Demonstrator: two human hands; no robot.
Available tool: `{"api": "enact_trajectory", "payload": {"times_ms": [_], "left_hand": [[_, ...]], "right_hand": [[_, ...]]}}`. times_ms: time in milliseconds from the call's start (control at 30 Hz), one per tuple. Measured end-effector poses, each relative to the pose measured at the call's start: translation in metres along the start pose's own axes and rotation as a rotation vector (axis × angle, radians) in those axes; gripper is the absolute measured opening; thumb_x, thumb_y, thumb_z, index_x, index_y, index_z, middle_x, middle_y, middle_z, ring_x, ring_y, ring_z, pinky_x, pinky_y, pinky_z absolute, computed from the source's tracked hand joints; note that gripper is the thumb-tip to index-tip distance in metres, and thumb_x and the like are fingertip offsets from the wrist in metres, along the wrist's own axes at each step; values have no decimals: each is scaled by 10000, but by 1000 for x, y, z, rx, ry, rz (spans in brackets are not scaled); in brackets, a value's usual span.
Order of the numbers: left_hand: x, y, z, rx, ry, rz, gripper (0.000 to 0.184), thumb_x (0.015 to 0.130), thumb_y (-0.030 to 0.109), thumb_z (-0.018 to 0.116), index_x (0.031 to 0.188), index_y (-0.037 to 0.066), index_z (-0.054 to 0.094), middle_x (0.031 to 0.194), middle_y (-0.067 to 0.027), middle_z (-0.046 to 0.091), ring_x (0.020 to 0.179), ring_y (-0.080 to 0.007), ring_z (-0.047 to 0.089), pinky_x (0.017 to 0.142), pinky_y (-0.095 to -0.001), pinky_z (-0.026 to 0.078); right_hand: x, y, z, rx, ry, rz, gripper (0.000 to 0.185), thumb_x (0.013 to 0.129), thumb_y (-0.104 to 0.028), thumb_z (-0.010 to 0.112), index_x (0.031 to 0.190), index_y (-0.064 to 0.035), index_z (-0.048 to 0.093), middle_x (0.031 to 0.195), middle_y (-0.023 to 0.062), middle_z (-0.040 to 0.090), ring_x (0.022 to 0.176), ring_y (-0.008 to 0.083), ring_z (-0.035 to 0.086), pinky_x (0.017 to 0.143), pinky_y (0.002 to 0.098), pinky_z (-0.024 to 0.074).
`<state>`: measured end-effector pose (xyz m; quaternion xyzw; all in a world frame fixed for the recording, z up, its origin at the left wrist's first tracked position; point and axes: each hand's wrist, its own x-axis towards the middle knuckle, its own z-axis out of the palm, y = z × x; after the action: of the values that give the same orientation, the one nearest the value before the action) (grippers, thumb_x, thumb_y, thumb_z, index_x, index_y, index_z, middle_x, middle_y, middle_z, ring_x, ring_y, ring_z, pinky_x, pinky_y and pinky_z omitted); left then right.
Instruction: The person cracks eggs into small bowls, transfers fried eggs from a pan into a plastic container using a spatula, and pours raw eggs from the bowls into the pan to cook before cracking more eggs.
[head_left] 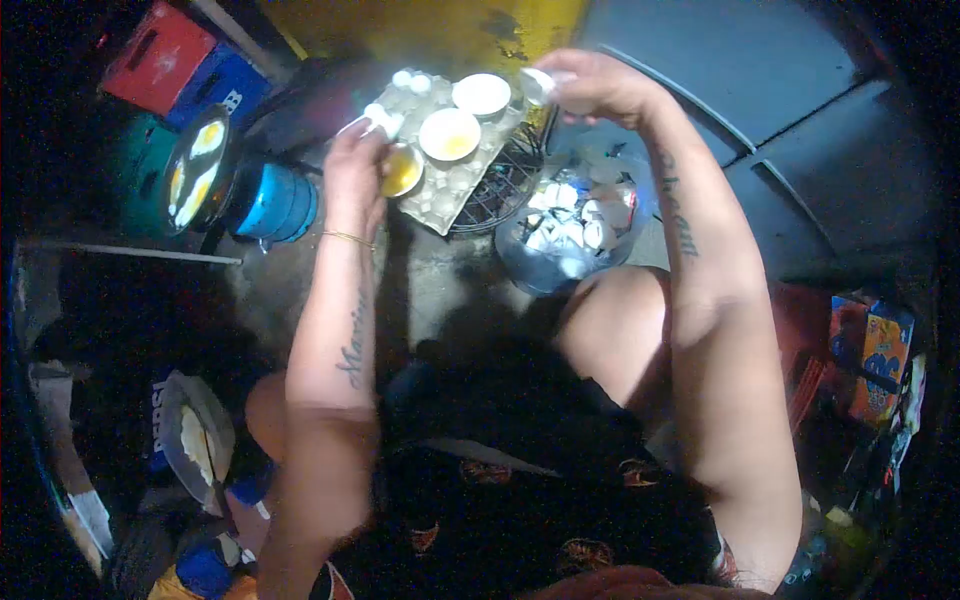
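Note:
My right hand (600, 90) is closed on a white eggshell (538, 86), just right of a grey egg tray (432, 205). Two white bowls stand on the tray: an upper bowl (481, 94), washed out by glare, and a lower bowl (449, 134) with yellow yolk in it. My left hand (357, 165) is at the tray's left side, its fingers curled by bright white eggs (383, 120); glare hides exactly what they grip. Next to that hand, a third bowl (403, 170) contains yellow egg. Further eggs (411, 80) sit at the tray's far left corner.
A clear container (525, 265) of broken shells stands below my right hand. At the left, a pan (182, 150) with frying eggs is beside a blue cylindrical stove (275, 203). A black wire grate (490, 200) lies under the tray. A plastic tub (185, 400) is lower left.

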<state>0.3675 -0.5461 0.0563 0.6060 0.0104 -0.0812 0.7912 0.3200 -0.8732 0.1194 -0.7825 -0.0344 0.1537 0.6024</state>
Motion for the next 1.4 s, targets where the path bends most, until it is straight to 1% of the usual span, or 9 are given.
{"api": "enact_trajectory", "payload": {"times_ms": [233, 300, 400, 500, 633, 833, 1100, 1233, 1400], "left_hand": [[-59, -37, 108, 547, -389, 18, 516, 814, 162, 756, 1234, -52, 546, 1076, -173, 667, 972, -194, 643, 859, -308, 512], [-62, -68, 120, 638, -580, -34, 545, 813, 227, 762, 1245, -34, 557, 1115, -217, 664, 977, -257, 668, 873, -345, 515], [-77, -104, 124, 842, -722, 310, 474, 859, 345, 679, 1177, -1, 619, 1073, -258, 661, 1002, -392, 647, 903, -426, 490], [-84, -89, 122, 898, -1039, 150, 458, 877, 406, 632, 1090, 2, 658, 994, -257, 671, 974, -403, 643, 867, -441, 487], [-94, -76, 117, 975, -975, 311, 447, 878, 431, 605, 1041, 22, 679, 958, -231, 680, 947, -402, 643, 845, -464, 482], [-68, -68, 104, 975, -659, 434, 275, 842, 258, 668, 1016, 46, 686, 1000, -201, 678, 963, -366, 647, 860, -436, 501], [111, -45, 48, 1232, -91, 664, 204, 806, 157, 606, 960, 57, 694, 985, -201, 684, 954, -392, 636, 877, -450, 500], [179, -40, 34, 1570, -251, 457, 405, 823, 140, 591, 1227, 161, 616, 1310, -114, 584, 1182, -347, 545, 1008, -435, 446], [202, -53, 48, 1859, -389, 385, 416, 895, 139, 530, 1296, 246, 563, 1382, -20, 544, 1293, -323, 448, 1023, -502, 407]], "right_hand": [[-38, 24, -14, -638, -237, 671, 495, 692, -168, 784, 1169, -199, 655, 858, 13, 680, 679, 149, 630, 525, 290, 468], [-36, 41, -11, -756, -259, 716, 538, 685, -178, 789, 1204, -177, 650, 925, 57, 698, 783, 211, 654, 593, 341, 516], [-29, 69, -18, -801, -303, 798, 574, 684, -180, 786, 1239, -147, 644, 1013, 98, 707, 899, 267, 666, 674, 390, 557], [-25, 85, -26, -897, -328, 780, 575, 689, -179, 781, 1243, -117, 642, 1020, 114, 707, 904, 273, 667, 689, 400, 564], [-31, 56, -18, -853, -277, 727, 461, 692, -186, 785, 1134, -105, 678, 906, 83, 700, 761, 218, 658, 609, 358, 538], [-21, 41, -20, -116, -70, 384, 163, 783, -234, 759, 856, -156, 636, 750, -47, 627, 564, 74, 548, 472, 252, 408], [8, 33, 12, 596, 158, 149, 209, 900, -192, 686, 1036, -61, 597, 853, 38, 650, 633, 118, 667, 409, 173, 486], [21, 32, 21, 592, 222, 238, 292, 872, -80, 628, 1142, -32, 530, 881, 48, 616, 642, 138, 676, 440, 185, 526], [40, 42, 17, 686, 175, 262, 324, 828, -45, 634, 1120, -18, 496, 886, 80, 610, 631, 177, 681, 468, 233, 566]]}}
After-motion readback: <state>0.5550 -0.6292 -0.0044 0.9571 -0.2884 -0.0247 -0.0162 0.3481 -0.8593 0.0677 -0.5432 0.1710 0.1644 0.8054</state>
